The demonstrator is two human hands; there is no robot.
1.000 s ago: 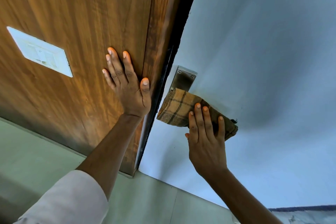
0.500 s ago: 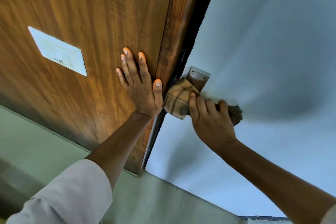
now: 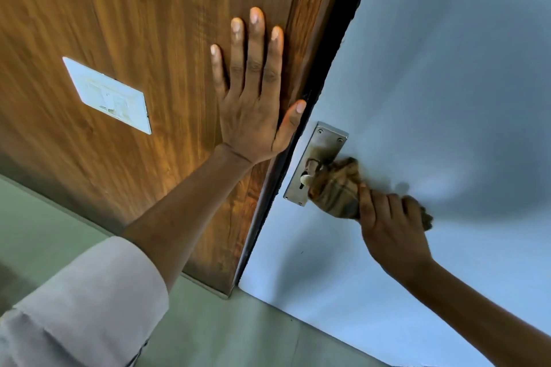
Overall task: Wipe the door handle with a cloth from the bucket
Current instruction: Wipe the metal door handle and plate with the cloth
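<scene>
A metal door handle plate (image 3: 323, 146) is screwed to the pale blue door (image 3: 447, 68). Its lever is wrapped in a brown checked cloth (image 3: 335, 188), so only the lever's root by the keyhole shows. My right hand (image 3: 390, 226) is shut around the cloth and the lever under it, right of the plate. My left hand (image 3: 253, 98) lies flat with fingers spread on the wooden panel (image 3: 134, 24) left of the door edge, holding nothing. No bucket is in view.
A white switch plate (image 3: 108, 95) sits on the wooden panel left of my left hand. A dark gap (image 3: 334, 48) runs between the panel and the blue door. Pale green floor (image 3: 226, 334) lies below.
My right hand has slid the cloth to the right along the lever, uncovering the handle plate and keyhole. My left hand stays flat on the wooden panel. The camera has shifted closer.
</scene>
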